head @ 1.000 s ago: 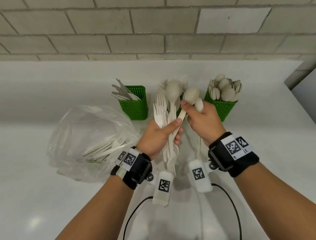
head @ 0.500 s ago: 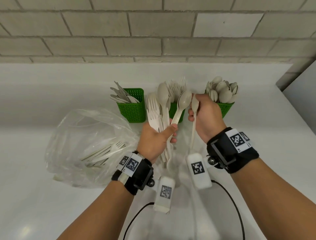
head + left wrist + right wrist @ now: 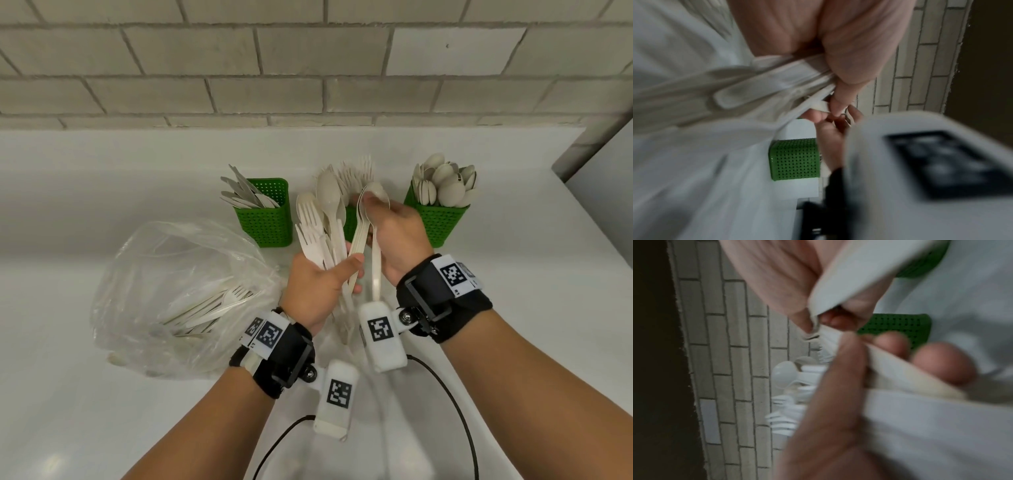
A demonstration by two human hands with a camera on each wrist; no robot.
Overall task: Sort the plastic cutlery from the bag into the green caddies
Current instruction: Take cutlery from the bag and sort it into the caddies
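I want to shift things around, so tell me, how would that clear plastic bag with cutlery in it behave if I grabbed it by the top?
The clear bag looks thin and crumpled, so it would probably sag floppily instead of holding shape. The forks lying loose inside would likely slide and bunch at the lowest point. Its mouth seems open toward the left hand, so pieces might spill.

— How many green plastic caddies with little holes [image 3: 265,222] are there?
— Three, in a row. One has flat knives, one has forks, one has round spoons.
— How many clear plastic bags [image 3: 178,291]?
— Just one.
— How many hands?
— Two, a left hand [image 3: 317,291] and a right hand [image 3: 399,236].
— And the pale plastic cutlery pieces?
— Too many to count.
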